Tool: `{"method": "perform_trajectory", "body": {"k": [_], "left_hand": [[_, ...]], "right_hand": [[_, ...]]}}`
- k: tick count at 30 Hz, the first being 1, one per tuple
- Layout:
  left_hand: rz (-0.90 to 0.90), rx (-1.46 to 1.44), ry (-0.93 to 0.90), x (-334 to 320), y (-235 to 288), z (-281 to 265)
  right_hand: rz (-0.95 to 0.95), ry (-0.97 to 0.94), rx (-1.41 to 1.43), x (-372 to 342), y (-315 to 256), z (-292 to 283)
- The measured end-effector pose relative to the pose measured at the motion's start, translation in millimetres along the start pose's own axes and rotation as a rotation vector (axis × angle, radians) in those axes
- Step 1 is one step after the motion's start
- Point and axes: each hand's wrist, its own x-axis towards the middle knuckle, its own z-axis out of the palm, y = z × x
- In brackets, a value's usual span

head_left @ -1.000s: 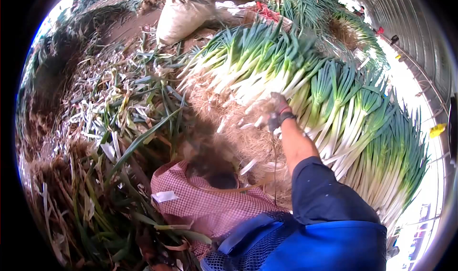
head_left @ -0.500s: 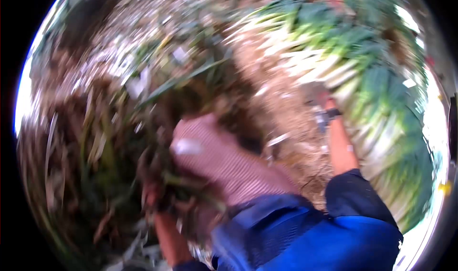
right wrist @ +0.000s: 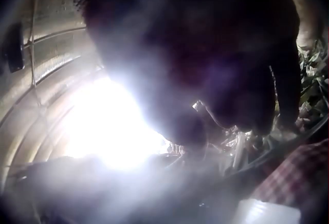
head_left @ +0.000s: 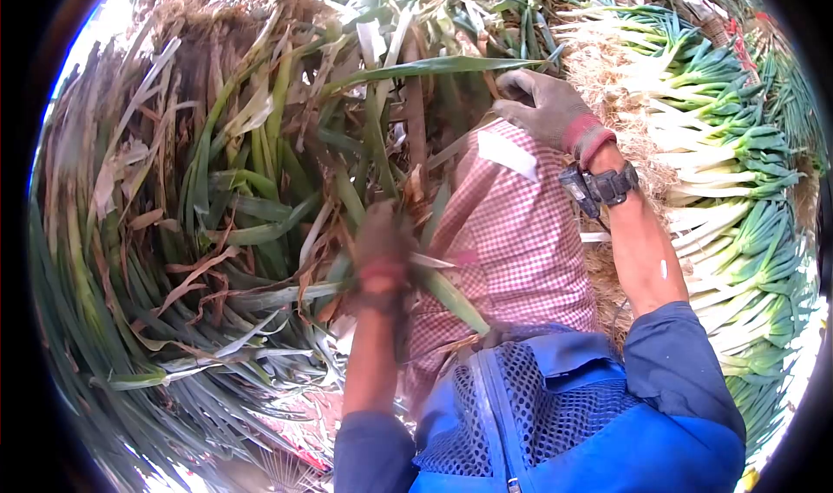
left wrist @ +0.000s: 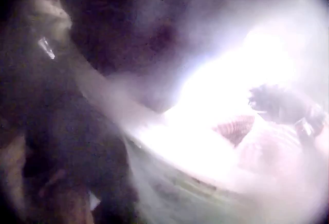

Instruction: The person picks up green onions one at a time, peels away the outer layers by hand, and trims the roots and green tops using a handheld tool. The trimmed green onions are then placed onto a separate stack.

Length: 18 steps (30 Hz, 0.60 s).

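Left grey-brown gloved hand (head_left: 382, 235) nearer; blurred, I can't tell grip. Long green leafy leek heap (head_left: 200, 189) lies left of it, stalks running far-to-near. Right grey-brown gloved hand (head_left: 548, 107) farther right, thumb and finger apart.

White glare hazes both murky wrist views; the bright head view bows.

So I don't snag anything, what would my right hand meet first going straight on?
Probably the long green leaf, just ahead of the right hand in the head view; depth is unclear.

Curved ribbed wall (right wrist: 59, 70), bright white glare (right wrist: 105, 126) beside it
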Motion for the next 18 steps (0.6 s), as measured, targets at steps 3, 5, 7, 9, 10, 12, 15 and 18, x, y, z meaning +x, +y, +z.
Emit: {"method": "perform_trajectory", "body": {"k": [3,5,7,9,10,12,15,18], "left_hand": [[0.190,0.256,0.279,25.5,-26.1,-13.3],[0.054,0.439,0.270,40.8,-31.1,-27.5],[-0.080,0.628,0.257,44.9,-41.3,-32.1],[-0.271,0.558,0.003,46.4,-57.5,-22.2],[-0.306,0.448,-0.111,45.1,-53.2,-24.6],[-0.354,0.362,-0.222,37.8,-27.1,-24.4],[-0.446,0.118,-0.459,19.9,5.4,-4.0],[-0.423,0.232,-0.493,8.6,20.4,22.8]], "right_hand": [[0.087,0.001,-0.149,1.2,30.2,23.3],[0.235,0.038,0.013,-11.6,39.7,30.0],[0.355,0.106,0.060,-19.1,58.2,37.7],[0.375,0.102,0.056,-24.7,84.1,41.2],[0.480,0.002,0.063,-28.7,89.9,43.3],[0.381,-0.082,0.027,-38.5,158.7,69.2],[0.111,-0.113,-0.147,-43.1,185.8,96.1],[0.057,-0.104,-0.271,-41.2,188.0,105.4]]}}
